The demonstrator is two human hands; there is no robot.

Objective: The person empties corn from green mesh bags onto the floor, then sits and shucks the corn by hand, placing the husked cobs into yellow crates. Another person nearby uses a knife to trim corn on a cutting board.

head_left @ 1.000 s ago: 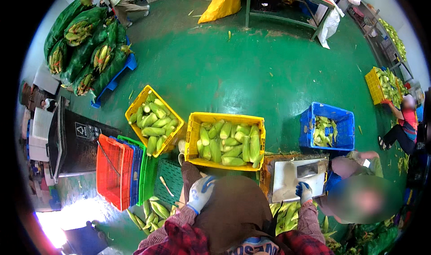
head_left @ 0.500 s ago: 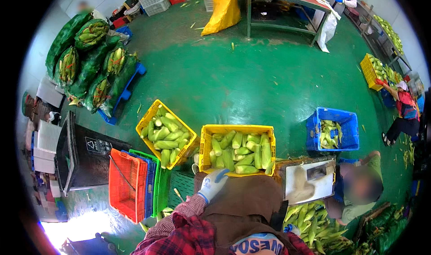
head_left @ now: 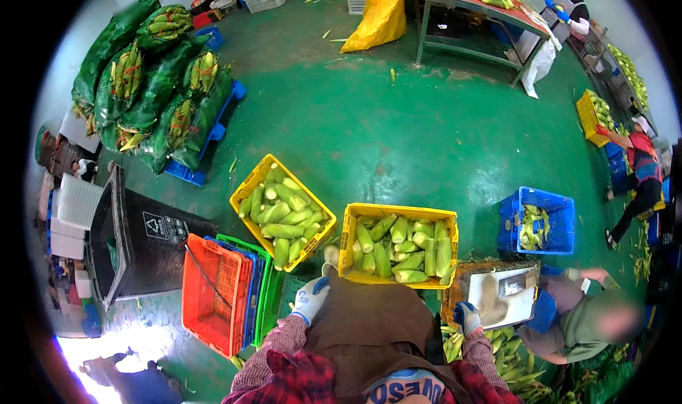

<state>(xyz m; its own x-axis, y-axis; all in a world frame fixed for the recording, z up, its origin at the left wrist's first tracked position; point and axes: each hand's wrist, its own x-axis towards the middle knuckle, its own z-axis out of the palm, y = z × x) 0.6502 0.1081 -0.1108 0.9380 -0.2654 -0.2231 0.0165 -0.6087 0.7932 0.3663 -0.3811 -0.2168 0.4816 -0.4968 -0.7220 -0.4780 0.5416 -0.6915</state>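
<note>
My left hand, in a white glove with blue fingertips, lies by my left knee on the brown apron. Its fingers are stretched out and hold nothing. Beside the near left corner of a white board is my right hand, gloved alike. Its fingers look apart, with nothing visible in them. In front of my knees stands a yellow crate holding several green ears of corn. A second yellow crate, turned at an angle to its left, also carries corn.
A red crate and a black bin stand left. A blue crate with husks is right, near a seated co-worker. Corn and husks lie below the board. Farther off are stacked sacks and a table.
My left hand has drawn back from the near crate's edge to my knee. My right hand has come up beside the white board. The whole view has shifted, and the seated co-worker leans farther right.
</note>
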